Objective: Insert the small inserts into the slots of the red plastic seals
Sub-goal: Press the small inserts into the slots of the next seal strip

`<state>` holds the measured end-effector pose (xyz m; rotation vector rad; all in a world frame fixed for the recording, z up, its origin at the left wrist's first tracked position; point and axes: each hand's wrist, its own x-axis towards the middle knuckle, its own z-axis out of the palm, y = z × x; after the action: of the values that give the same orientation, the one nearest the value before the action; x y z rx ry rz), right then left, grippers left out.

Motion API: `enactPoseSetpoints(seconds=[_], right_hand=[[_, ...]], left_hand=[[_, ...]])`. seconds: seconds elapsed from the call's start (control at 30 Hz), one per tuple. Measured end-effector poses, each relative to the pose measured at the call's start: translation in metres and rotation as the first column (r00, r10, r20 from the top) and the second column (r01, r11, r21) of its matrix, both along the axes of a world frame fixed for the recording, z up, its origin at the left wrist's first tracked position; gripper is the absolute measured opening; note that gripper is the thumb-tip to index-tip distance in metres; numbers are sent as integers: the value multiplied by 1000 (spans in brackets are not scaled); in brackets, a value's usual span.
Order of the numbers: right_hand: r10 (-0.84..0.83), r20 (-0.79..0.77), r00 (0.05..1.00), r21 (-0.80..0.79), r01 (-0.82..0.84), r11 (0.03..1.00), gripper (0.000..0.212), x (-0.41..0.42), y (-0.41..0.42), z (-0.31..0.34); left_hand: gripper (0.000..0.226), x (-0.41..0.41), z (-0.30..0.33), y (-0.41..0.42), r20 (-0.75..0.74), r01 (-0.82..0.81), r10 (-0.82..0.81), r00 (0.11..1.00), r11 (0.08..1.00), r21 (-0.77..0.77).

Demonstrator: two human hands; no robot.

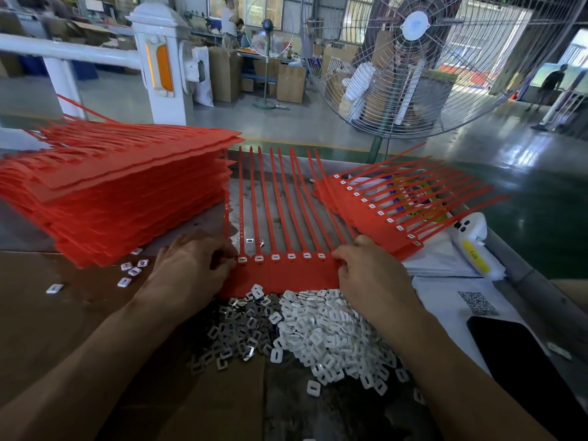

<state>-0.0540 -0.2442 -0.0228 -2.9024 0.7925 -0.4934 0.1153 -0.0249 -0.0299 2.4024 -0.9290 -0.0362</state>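
Note:
A flat sheet of joined red plastic seals (286, 275) lies in front of me, its thin tails pointing away. White inserts sit in several slots along its upper edge (290, 256). My left hand (191, 268) pinches the sheet's left end at the leftmost slot. My right hand (369, 275) grips the sheet's right end. Just below the sheet lies a heap of white inserts (327, 332), with a heap of metal inserts (235, 329) to its left.
A tall stack of red seal sheets (111, 192) stands at the left. Filled seal sheets (381, 211) lie fanned out at the right. A white device (474, 246), a QR-code sheet (477, 302) and a black phone (521, 364) lie at the right. A big fan (413, 58) stands behind the table.

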Motion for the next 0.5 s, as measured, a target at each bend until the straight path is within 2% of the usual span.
enactPoseSetpoints(seconds=[0.17, 0.33, 0.5], right_hand=[[-7, 0, 1000, 25, 7, 1000, 32, -1, -1, -1], [122, 173, 977, 255, -164, 953, 24, -11, -7, 3], [269, 124, 955, 413, -296, 861, 7, -16, -6, 14]], left_hand=[[14, -2, 1, 1, 2, 1, -1, 1000, 999, -41], [14, -1, 0, -1, 12, 1, 0, 1000, 999, -33], [14, 0, 0, -1, 8, 0, 0, 1000, 1000, -29]])
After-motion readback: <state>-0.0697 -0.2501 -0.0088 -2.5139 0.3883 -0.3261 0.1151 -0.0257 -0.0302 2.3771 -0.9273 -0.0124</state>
